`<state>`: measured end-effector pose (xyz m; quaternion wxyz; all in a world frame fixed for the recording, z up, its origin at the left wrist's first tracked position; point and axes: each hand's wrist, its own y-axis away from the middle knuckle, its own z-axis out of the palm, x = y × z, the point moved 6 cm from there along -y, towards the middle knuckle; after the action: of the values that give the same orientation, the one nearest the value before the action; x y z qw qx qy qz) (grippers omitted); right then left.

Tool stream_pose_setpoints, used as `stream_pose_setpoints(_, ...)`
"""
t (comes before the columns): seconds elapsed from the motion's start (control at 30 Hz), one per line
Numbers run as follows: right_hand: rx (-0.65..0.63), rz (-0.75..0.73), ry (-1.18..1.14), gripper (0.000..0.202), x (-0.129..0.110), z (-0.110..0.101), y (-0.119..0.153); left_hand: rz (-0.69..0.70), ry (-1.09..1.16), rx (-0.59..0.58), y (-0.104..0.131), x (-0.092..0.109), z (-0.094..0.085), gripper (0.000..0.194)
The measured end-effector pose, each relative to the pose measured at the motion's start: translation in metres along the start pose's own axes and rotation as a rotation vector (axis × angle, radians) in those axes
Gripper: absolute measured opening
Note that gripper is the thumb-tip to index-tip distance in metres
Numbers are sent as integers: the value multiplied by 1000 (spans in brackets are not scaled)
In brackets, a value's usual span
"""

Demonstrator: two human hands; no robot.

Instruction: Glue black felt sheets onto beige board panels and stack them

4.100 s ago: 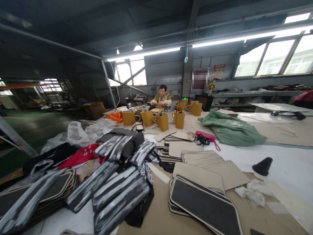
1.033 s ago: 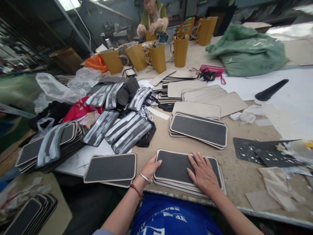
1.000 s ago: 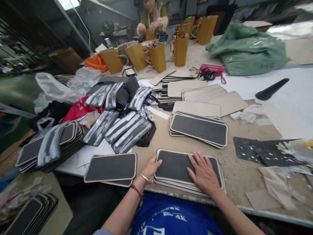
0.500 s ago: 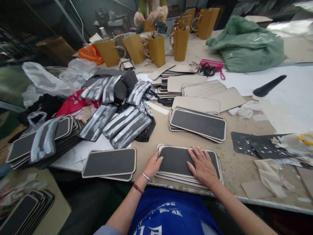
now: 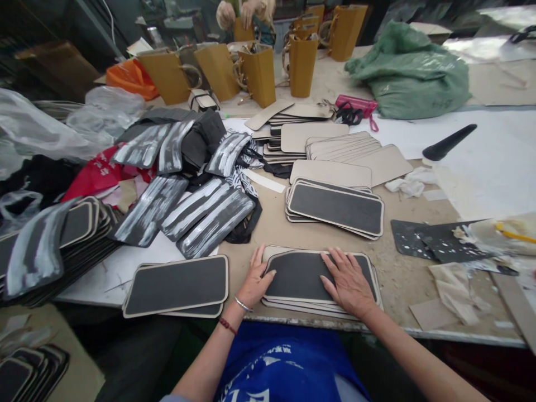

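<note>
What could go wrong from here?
The top panel looks bent up at the corner by the left hand; it might crease.

The stack under the right hand is uneven, near the front edge of the table; panels might slide.

The two panels on the left seem to overhang that edge; a bump might drop them.

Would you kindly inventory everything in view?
Front stack: one, dark grey, near edge
Side panels: two visible, dark grey, left
Rear stack: one, dark grey, mid-table
Plain panels: many, beige, farther back
Streaked strips: seven visible, black-white, left
Containers: several, mustard, far side
Sack: one, green, far right
Plastic bags: several, clear, left
Bag: one, orange, far left
Pouch: one, pink, near sack
Cloth: one, red, left
Tapered object: one, black, right
Spattered boards: two, black, right
Co-worker's hands: two, top
Garment: one, blue, bottom
Left hand: one, front stack's left end
Right hand: one, flat on stack
</note>
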<state>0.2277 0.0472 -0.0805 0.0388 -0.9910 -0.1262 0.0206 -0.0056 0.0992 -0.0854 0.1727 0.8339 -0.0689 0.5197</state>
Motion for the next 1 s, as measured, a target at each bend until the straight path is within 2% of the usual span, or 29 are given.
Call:
stream_pose_setpoints(0.07, -6, 1, -4, 54, 0, 1, 0, 29, -36, 44, 1, 4, -2, 28)
stream_pose_setpoints(0.17, -13, 1, -7, 54, 1, 2, 0, 97, -132, 137, 5, 19, -3, 18)
stream_pose_setpoints(0.23, -17, 0, -6, 54, 1, 2, 1, 94, -145, 179, 8, 28, -3, 15)
stream_pose_setpoints(0.3, -23, -1, -2, 55, 1, 2, 1, -7, -39, 154, 10, 25, 1, 17)
stream_pose_setpoints(0.47, -40, -17, 9, 54, -2, -3, 0, -466, 531, 28, 9, -8, 22, 22)
stream_pose_setpoints(0.53, -29, -3, 16, 53, -1, -8, 2, -532, 648, 22, 8, -16, 26, 21)
stream_pose_setpoints(0.57, -7, 37, 21, 51, 2, -11, 4, -539, 671, 25, 7, -17, 26, 21)
stream_pose_setpoints(0.63, 85, 214, 18, 48, 17, -22, 17, -547, 684, 32, 6, -19, 24, 19)
stream_pose_setpoints(0.73, 275, 578, -71, 44, 43, -40, 57, -590, 706, 38, 8, -18, 19, 12)
stream_pose_setpoints(0.8, 313, 704, -203, 39, 46, -50, 82, -623, 733, 34, 10, -16, 17, 11)
stream_pose_setpoints(0.83, 289, 712, -289, 36, 41, -54, 89, -640, 746, 31, 11, -14, 16, 12)
stream_pose_setpoints(0.9, 175, 624, -484, 30, 17, -60, 90, -672, 765, 26, 14, -10, 15, 14)
stream_pose_setpoints(1.0, -45, 328, -760, 28, -42, -68, 69, -692, 778, 35, 17, 2, 15, 15)
